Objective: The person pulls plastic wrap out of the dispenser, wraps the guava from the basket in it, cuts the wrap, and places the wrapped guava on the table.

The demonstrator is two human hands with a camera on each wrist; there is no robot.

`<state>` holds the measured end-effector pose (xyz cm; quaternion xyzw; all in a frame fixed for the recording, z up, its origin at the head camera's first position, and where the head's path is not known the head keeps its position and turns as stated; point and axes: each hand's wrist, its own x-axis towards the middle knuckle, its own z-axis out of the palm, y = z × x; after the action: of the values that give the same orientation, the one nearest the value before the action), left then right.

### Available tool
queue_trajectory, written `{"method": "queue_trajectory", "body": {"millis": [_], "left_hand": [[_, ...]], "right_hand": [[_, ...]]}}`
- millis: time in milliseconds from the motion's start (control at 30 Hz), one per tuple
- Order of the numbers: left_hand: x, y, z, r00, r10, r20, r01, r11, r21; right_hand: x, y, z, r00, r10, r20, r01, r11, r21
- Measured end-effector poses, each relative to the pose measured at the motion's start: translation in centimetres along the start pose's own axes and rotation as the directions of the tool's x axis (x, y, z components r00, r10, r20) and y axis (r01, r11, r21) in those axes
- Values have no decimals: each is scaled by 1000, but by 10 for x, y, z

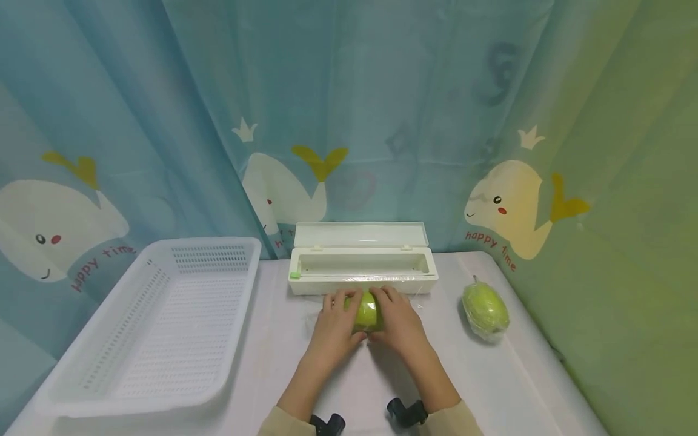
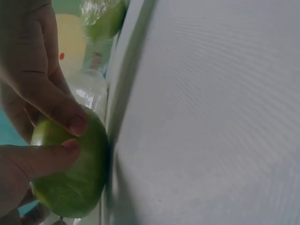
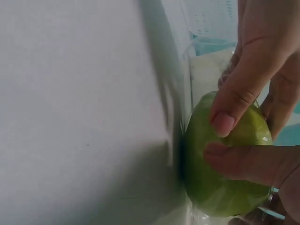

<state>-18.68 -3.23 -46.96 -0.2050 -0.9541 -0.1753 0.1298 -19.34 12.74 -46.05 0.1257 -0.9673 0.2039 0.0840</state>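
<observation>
A green oval fruit [image 1: 367, 313] with clear cling film on it lies on the table between both hands, in front of a white cling film dispenser [image 1: 362, 286]. My left hand [image 1: 334, 330] grips its left side, with the thumb on the near face and the fingers over the top. From the right, my right hand [image 1: 402, 324] holds it the same way. In the left wrist view the two thumbs nearly meet on the fruit [image 2: 70, 187]. Film also shows beside the fruit [image 3: 229, 187] in the right wrist view. The far fingertips are partly hidden.
The dispenser's lid [image 1: 360, 235] stands raised at the back, with film along its front edge. A second green fruit [image 1: 485, 310], wrapped in film, sits at the right. On the left is a white perforated basket [image 1: 248, 315]. A curtain [image 1: 382, 109] hangs behind the table.
</observation>
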Motion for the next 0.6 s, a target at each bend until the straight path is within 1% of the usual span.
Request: {"method": "queue_trajectory", "body": {"millis": [67,167,333,467,600], "left_hand": [[1,0,1,1000,-5,-2,5,1000,-12],[3,-1,2,1000,-14,-12,14,1000,-25],[4,-6,3,999,-8,-33,6,999,-54],[4,-12,7,998,9,-55,-13,997,-71],[4,-16,9,997,31,-64,-37,995,-92]], "right_hand": [[3,3,0,1000,-8,-13,8,1000,5],[8,8,1,999,-2,-42,5,997,71],[11,14,1,999,7,-43,0,985,171],[8,18,2,998,-39,-50,48,982,184],[6,21,1,993,-88,-77,100,980,171]]}}
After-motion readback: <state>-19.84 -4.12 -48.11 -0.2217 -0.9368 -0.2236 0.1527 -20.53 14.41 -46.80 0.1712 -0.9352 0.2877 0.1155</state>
